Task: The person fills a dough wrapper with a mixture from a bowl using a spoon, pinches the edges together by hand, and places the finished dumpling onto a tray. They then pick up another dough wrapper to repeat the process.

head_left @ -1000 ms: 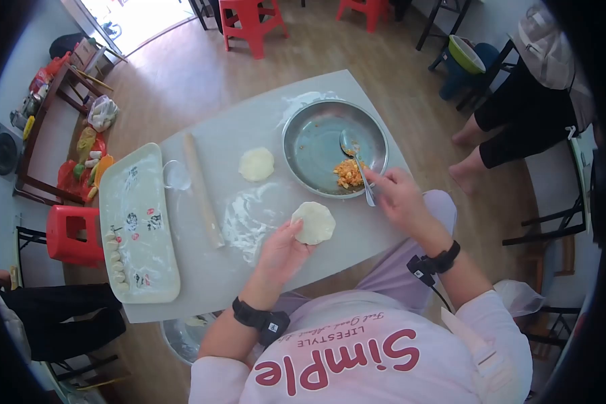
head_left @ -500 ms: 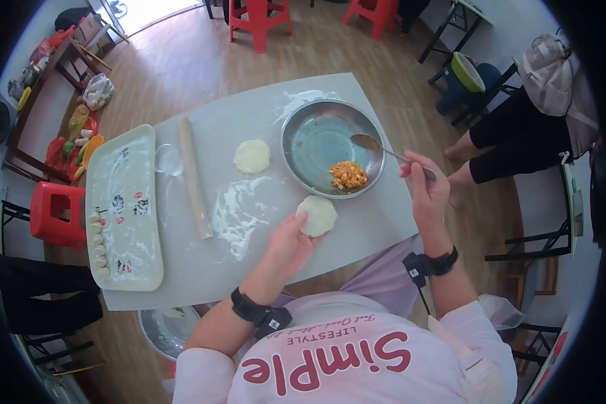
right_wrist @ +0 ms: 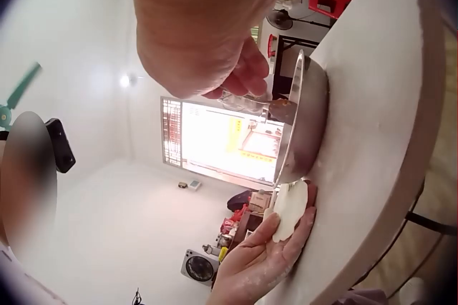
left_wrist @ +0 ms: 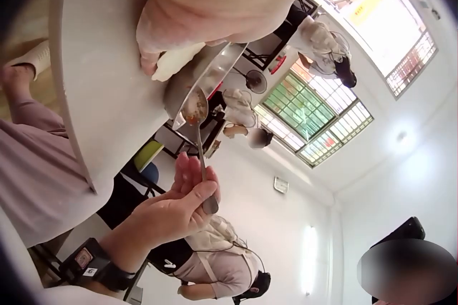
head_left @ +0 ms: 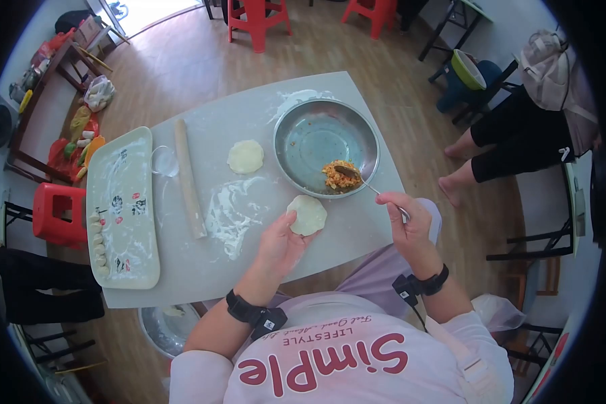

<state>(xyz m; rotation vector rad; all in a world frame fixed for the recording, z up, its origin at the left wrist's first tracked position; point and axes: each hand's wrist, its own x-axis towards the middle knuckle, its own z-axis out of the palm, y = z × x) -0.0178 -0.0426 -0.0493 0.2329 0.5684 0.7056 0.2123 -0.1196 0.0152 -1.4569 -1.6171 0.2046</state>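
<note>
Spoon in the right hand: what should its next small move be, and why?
Probably scoop up a little of the orange mixture and lift it toward the dough round. The right hand holds the spoon with its tip at the mixture in the metal bowl, while the left hand holds the dough beside the bowl, its upper face bare.

This is an indoor room in use as a food-making place; whether home or eatery cannot be told. Beneath the fingers of the left hand (head_left: 278, 244) lies a floured table (head_left: 357, 232), with a pin (head_left: 190, 185) and a tray (head_left: 141, 246) to their left. Just beyond the fingers of the right hand (head_left: 411, 219) sits a bowl (head_left: 316, 145) of filling (head_left: 337, 176). Well beyond both hands' fingers are red stools (head_left: 257, 23) and a bright doorway (head_left: 155, 12).
</note>
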